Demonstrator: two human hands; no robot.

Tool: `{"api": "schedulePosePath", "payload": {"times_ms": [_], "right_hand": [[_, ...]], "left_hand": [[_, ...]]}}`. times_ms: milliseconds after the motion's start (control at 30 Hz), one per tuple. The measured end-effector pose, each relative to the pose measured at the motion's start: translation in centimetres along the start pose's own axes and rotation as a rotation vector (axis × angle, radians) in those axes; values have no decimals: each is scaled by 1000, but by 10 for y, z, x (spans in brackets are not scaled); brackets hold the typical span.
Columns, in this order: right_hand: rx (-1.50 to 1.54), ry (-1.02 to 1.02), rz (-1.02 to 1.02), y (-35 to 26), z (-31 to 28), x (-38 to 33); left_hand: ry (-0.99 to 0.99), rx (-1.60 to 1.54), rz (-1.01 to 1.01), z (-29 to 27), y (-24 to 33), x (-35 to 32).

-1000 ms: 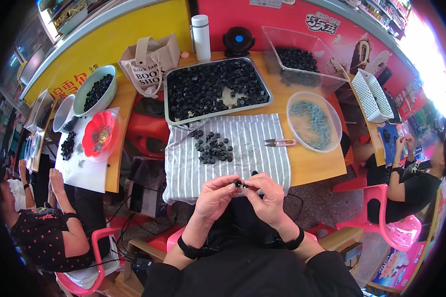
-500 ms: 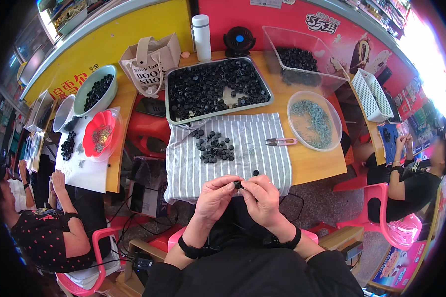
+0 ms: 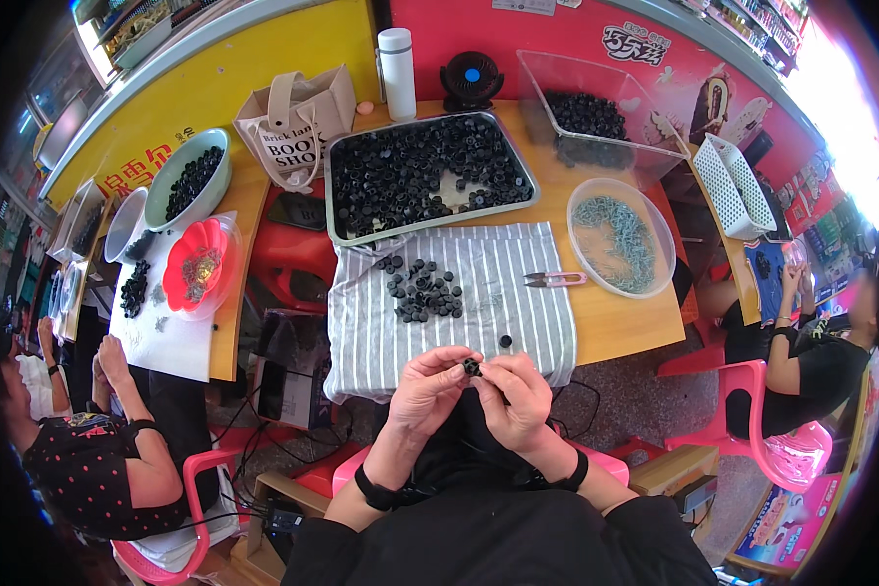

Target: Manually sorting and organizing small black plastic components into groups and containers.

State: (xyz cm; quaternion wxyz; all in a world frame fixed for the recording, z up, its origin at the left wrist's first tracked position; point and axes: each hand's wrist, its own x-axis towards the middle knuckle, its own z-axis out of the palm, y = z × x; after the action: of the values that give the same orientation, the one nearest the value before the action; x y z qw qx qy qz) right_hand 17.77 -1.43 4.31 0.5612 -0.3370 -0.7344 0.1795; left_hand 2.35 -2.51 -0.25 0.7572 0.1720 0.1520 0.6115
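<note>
A small round black plastic cap (image 3: 472,367) is pinched between my two hands just past the table's near edge. My left hand (image 3: 426,391) grips it by thumb and forefinger. My right hand (image 3: 516,398) presses its fingertips on the cap's other side; whether these also hold a smaller piece cannot be made out. One loose black cap (image 3: 505,341) lies on the grey-and-white striped cloth (image 3: 361,337) just beyond my right hand. Farther up the cloth is a pile of similar caps (image 3: 425,292). Small scissors-like snips (image 3: 555,279) with pink handles rest at the cloth's right side.
Behind the cloth stands a tray (image 3: 352,233) of black caps. A round tub (image 3: 662,220) of thin bluish metal pieces sits right, before a clear bin (image 3: 645,161) of caps. A white flask (image 3: 397,73), fan (image 3: 473,80) and canvas bag (image 3: 303,112) line the back. People sit at both sides.
The cap between my fingers has turned, and its hollow-looking face now shows more. My right hand has drawn slightly down and its fingers have shifted; my left hand stays nearly in place.
</note>
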Motion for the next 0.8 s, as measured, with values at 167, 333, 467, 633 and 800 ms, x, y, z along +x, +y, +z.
{"api": "schedulePosePath", "payload": {"times_ms": [167,333,467,633,800], "right_hand": [[2,31,12,-1,1,0],[1,36,1,0,3,0],[-40,6,-14,1,4,0],[-53,13,-44,0,4,0],[-56,11,-75,1,3,-1]], "left_hand": [[2,-19,-8,-1,1,0],[14,-7,-11,-4,0,0],[1,5,-10,-3,1,0],[-4,52,-1,-1,1,-1],[-5,45,20,1,0,-2]]}}
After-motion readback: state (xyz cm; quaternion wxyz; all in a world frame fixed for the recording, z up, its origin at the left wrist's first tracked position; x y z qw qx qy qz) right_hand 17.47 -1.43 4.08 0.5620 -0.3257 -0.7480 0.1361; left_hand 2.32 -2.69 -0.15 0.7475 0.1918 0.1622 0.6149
